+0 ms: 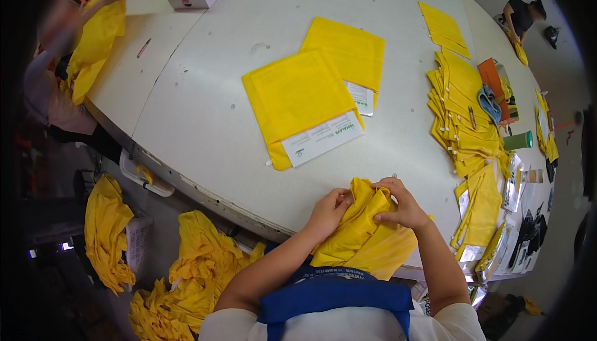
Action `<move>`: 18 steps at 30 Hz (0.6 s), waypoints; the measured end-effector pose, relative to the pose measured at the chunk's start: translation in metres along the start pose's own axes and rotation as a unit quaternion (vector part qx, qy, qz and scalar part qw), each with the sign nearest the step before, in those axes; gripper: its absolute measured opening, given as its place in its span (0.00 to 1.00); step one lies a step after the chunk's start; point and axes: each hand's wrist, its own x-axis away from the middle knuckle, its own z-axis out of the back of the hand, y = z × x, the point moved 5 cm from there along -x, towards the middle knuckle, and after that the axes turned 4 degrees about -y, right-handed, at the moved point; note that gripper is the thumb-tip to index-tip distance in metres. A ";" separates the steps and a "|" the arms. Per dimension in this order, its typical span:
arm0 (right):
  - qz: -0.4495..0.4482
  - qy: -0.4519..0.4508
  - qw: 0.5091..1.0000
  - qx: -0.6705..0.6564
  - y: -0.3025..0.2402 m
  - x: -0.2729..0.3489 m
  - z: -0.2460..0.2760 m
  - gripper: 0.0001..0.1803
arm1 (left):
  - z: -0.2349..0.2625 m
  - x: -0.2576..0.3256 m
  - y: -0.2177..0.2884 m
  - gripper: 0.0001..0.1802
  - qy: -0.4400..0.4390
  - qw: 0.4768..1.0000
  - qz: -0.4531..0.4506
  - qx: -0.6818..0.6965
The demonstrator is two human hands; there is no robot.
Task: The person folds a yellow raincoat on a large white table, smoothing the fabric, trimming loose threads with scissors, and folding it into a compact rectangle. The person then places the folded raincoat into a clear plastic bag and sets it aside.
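At the table's near edge, a crumpled yellow cloth piece (354, 226) is gathered between my two hands, its lower part spread out flat towards my apron. My left hand (331, 211) is closed on its left side, thumb bent against the fabric. On the other side my right hand (401, 204) pinches the upper right of the bundle between thumb and fingers. Just beyond lie two flat, square-folded yellow cloths, a nearer one (305, 95) overlapping a farther one (351, 49). A white printed card (323, 139) shows along the nearer one's lower edge.
A stack of folded yellow cloths (460, 105) lies at the right, beside an orange box (494, 83) and a green-lidded container (519, 141). Heaped yellow cloth (205, 260) sits below the table's left edge. A co-worker (62, 61) handles yellow cloth at the far left.
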 end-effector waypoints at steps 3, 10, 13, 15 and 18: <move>-0.010 -0.001 1.000 -0.001 0.002 -0.003 -0.005 0.40 | 0.005 -0.006 0.004 0.16 -0.004 0.998 0.008 -0.070; -0.100 -0.013 0.995 0.005 0.008 -0.008 -0.003 0.43 | 0.000 -0.002 0.008 0.09 0.043 0.984 -0.111 -0.135; -0.105 -0.001 0.994 0.013 0.002 -0.005 -0.004 0.41 | 0.005 -0.004 0.005 0.08 0.058 0.992 -0.052 -0.095; -0.087 0.006 0.996 -0.010 0.010 -0.002 -0.004 0.40 | 0.005 -0.002 0.013 0.07 0.005 0.986 -0.102 -0.130; -0.080 0.017 0.996 -0.024 0.016 0.002 -0.007 0.39 | 0.002 -0.003 0.011 0.11 -0.003 0.969 -0.122 -0.215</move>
